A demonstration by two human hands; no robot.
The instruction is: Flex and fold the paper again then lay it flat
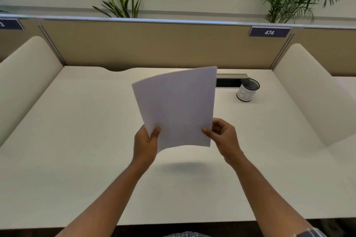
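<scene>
While one sheet of white paper point(176, 107) is held up above the desk point(77, 150), it is gripped by two hands at its lower corners. The lower left corner is pinched by the left hand point(145, 145), with the thumb laid on the front face and the other fingers hidden behind the sheet. The lower right edge is pinched by the right hand point(224, 136), where the thumb tip is pressed on the front and the remaining fingers are curled behind and beside the edge. The sheet is kept nearly upright and slightly tilted to the left, and it is a little curved; nothing is seen written on the side that is shown. A soft shadow is cast on the desk below it, so the paper is not touching the surface.

One mesh cup point(248, 90) with a white label is placed on the desk to the right of the paper, well apart from both hands, and letters like "BI" are drawn on the label. Just beside the cup, one dark cable slot point(229, 81) is set in the desk, partly covered by the sheet. One beige partition point(154, 44) is seen behind, with two blue number plates, one of them point(269, 32) marked 474. Two green plants point(123, 0) are seen behind the partition.
</scene>
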